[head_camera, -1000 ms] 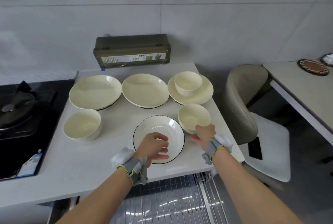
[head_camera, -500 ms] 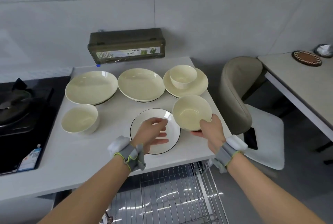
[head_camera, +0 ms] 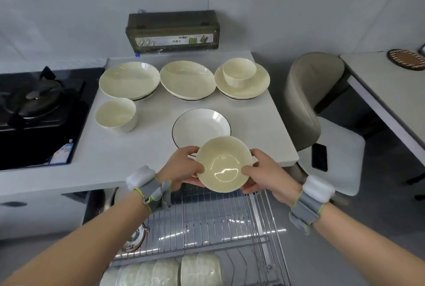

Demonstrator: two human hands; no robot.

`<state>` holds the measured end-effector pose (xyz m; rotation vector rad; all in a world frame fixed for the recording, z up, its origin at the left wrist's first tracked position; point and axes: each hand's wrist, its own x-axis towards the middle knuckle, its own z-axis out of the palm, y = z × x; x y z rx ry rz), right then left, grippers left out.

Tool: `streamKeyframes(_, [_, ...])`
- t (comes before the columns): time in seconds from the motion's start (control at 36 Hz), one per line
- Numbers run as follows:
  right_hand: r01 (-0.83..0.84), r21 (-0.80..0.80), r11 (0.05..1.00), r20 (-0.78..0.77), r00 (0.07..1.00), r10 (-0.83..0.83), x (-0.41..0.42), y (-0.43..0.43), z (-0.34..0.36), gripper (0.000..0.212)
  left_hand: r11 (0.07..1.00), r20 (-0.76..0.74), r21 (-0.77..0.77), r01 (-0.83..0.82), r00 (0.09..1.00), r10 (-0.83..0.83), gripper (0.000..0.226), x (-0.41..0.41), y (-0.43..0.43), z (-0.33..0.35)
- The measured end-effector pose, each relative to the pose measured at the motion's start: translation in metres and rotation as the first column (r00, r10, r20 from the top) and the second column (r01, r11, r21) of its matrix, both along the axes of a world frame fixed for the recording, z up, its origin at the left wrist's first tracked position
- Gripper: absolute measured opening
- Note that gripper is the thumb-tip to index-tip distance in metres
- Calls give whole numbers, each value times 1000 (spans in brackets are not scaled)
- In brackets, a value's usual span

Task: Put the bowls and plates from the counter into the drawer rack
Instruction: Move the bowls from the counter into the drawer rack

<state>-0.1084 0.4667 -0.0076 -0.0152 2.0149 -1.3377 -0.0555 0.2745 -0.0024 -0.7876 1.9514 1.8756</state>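
**Pale surface, rack drawn out below: one bowl between both hands**

The pale surface [head_camera: 69, 161] beside the hob [head_camera: 34, 101] carries what is left to do. Three cream plates [head_camera: 128, 80] stand along the back, the right one with a small bowl [head_camera: 239, 74] on it. A second bowl [head_camera: 116, 114] sits at the left, and a black-rimmed plate [head_camera: 200, 124] lies near the front edge.

You hold a cream bowl [head_camera: 224, 166] in the air over that edge, mouth tipped toward you, above the open drawer rack [head_camera: 207, 223] — probably so it can go down on its side beside the racked bowls [head_camera: 184, 269] standing on edge at the near end.

Your left hand [head_camera: 181, 168] and right hand [head_camera: 268, 174] both grasp it — thumb over the rim, fingers curled underneath. Neither is free.
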Motion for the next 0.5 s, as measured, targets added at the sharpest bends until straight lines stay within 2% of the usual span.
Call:
streamKeyframes(0.08, [-85,-31,996,130,988,88,12,10,-9,41,1000,47,15,-7,999,7,53,21,3,-13])
streamKeyframes(0.19, [-119,-216,969,362,912,193,25,20,-27,43,999,69,5,33,997,-34,56,47,12,-36])
streamKeyframes(0.31, [-130,-250,959,454,859,235,37,31,-57,52,996,130,8,89,988,-89,54,72,20,-65])
streamKeyframes(0.39, [-135,-151,979,437,880,188,45,37,-82,59,993,186,38,108,976,-113,50,81,24,-84])
streamKeyframes(0.44, [-198,3,980,367,912,183,54,36,-102,65,990,227,2,144,964,-141,51,86,24,-97])
streamKeyframes(0.5, [-278,205,938,247,943,225,62,34,-121,71,987,231,-49,154,963,-139,53,88,22,-107])
